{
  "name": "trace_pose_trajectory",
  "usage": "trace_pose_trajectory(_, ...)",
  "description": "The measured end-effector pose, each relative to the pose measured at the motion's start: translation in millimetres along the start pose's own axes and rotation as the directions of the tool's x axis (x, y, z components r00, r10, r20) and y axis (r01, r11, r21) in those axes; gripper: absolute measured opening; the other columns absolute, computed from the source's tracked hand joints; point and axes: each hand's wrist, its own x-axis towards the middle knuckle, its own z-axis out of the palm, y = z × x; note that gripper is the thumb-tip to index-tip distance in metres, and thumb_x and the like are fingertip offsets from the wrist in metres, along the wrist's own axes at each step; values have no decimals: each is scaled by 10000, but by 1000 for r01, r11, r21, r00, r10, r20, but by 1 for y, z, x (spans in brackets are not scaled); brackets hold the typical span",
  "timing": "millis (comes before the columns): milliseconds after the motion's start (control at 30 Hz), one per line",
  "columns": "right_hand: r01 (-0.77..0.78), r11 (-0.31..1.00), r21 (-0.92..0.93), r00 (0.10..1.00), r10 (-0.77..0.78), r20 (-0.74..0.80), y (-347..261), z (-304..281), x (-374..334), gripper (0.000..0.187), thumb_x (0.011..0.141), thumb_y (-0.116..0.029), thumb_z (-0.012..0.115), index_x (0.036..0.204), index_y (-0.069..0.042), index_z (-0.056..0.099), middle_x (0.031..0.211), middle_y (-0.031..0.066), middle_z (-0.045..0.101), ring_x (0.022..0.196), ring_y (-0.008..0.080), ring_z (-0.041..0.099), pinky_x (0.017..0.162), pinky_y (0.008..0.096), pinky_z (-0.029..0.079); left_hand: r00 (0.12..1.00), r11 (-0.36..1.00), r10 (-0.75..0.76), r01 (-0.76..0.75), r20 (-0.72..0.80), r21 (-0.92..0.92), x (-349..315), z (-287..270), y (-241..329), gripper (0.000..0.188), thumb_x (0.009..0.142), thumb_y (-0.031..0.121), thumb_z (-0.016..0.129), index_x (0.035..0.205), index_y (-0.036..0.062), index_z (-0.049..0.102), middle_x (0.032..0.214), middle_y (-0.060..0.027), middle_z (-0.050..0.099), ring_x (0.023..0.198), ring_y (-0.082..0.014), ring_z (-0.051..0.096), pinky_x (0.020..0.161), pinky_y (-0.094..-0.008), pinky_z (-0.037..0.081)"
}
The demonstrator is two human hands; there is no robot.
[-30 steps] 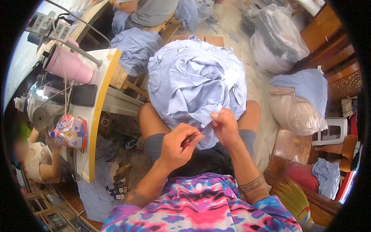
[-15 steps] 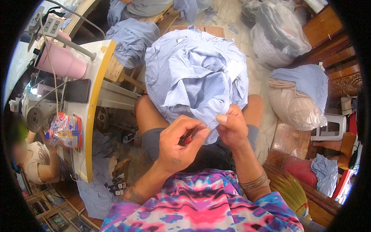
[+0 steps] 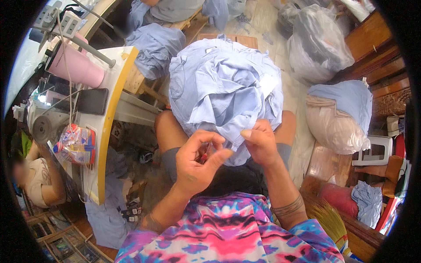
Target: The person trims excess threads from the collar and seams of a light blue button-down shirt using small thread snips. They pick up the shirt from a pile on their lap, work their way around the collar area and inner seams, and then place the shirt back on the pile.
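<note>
A large heap of light blue cloth [image 3: 228, 83] lies across my lap between my knees. My right hand [image 3: 262, 142] pinches the near edge of this cloth between thumb and fingers. Just left of it, my left hand [image 3: 199, 160] curls around a small red-handled tool [image 3: 204, 155]. Most of that tool is hidden in the palm, so its exact kind does not show clearly. The left thumb and forefinger are apart, close to the pinched cloth edge but not clearly touching it.
At left stands a yellow-edged table [image 3: 109, 122] with a pink tumbler [image 3: 79, 65], a phone [image 3: 92, 101] and a plastic packet [image 3: 75, 144]. A person [image 3: 41, 179] sits beyond it. Bagged cloth [image 3: 335, 120] and a white stool [image 3: 375, 149] stand at right, a broom [image 3: 331, 221] nearer.
My left hand has shifted slightly left and down, away from the cloth edge, its thumb and forefinger spreading apart. My right hand keeps its pinch. The view has tilted a little.
</note>
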Motion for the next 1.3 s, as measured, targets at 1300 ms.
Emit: trace_pose_trajectory(1300,-562,608,560,807,553,209,70,10,-7,174,991,-258,677,984,-86,643,826,22,660,762,140,640,678,277,533,906,653,295,-424,305,628,163,104,3,434,794,283,859,1098,8,715,901,-123,724,828,-228,678,746,-334,523)
